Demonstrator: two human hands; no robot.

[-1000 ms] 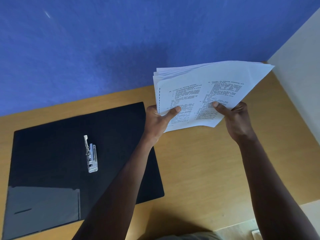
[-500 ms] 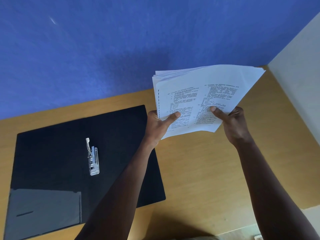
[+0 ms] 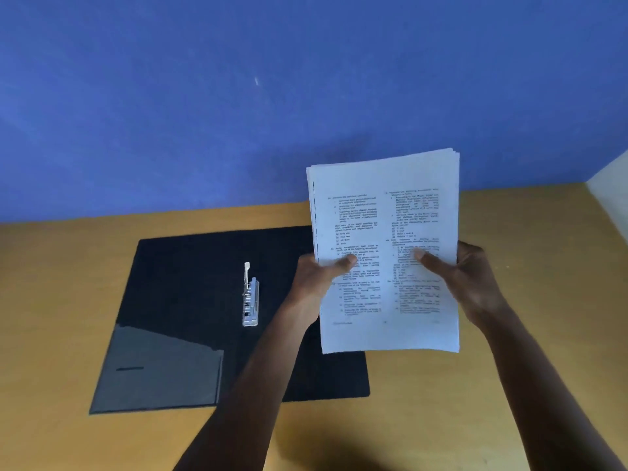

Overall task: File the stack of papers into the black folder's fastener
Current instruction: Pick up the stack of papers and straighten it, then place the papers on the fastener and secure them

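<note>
You held the stack of papers (image 3: 385, 253) upright in the air, printed side toward you, above the desk (image 3: 458, 385) toward its far right corner. The stack's lower left part overlapped the right edge of the black folder (image 3: 190, 266) in the view. Your left hand (image 3: 314, 280) kept its grip closed on the stack's left edge, thumb pressed across the front sheet, fingers hidden behind. Your right hand (image 3: 470, 280) gripped the right edge the same way, thumb lying on the text. Both forearms reached up from the near edge, the left one crossing the folder. The folder lay open and flat toward the desk's left side, its metal fastener (image 3: 250, 297) exposed near the middle, lever raised, well apart from the papers.
</note>
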